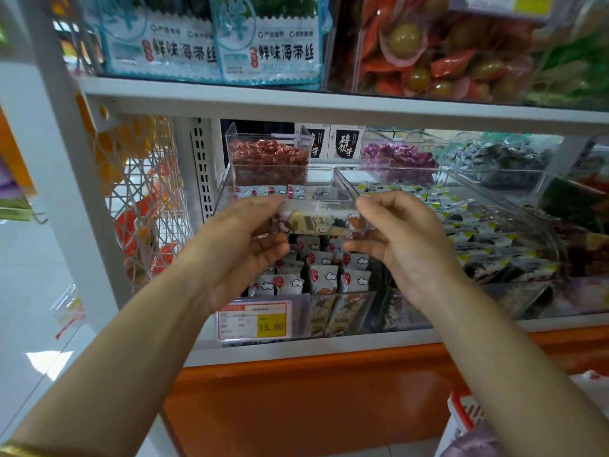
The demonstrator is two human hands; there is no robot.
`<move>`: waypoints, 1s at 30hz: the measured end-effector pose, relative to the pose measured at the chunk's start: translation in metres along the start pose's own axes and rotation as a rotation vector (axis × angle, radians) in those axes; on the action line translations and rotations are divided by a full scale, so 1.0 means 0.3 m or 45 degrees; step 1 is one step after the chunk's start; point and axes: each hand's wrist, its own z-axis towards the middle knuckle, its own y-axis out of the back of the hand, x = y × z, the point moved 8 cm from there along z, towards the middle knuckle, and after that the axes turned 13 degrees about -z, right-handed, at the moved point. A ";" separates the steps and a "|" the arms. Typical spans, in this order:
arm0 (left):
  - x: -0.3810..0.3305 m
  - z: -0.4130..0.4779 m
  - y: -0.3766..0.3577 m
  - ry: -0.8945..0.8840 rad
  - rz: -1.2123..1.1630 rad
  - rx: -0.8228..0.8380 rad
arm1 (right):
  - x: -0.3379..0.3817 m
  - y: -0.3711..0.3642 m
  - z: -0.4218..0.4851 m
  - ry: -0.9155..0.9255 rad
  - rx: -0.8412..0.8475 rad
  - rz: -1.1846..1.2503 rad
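She's standing close to the shop shelf with both arms up. Her left hand [242,249] and right hand [407,249] each pinch one end of a small clear-wrapped snack packet [324,222], fingers curled over the top and thumb underneath. The packet is level between them, held above the clear acrylic bin [342,311] at the near left of the lower shelf. That bin is full of white sachets [324,278] printed with red dots and clouds. A price tag [255,321] reading 15.80 sits on its front wall. Just to the right is a bin of black-and-white sachets [494,245]. Farther back are red-wrapped sweets [268,159] and purple-wrapped ones [398,156]. On the shelf above stand bags of shredded kelp [270,44].
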 end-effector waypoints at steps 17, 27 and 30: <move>-0.035 -0.032 -0.048 -0.177 0.708 0.241 | 0.051 0.017 -0.010 0.298 -0.165 -0.555; -0.093 -0.042 -0.045 -0.491 1.154 0.061 | 0.075 -0.025 -0.031 0.428 -0.083 -0.710; -0.112 -0.044 -0.042 -0.576 1.185 0.029 | 0.067 -0.037 -0.032 0.416 -0.034 -0.683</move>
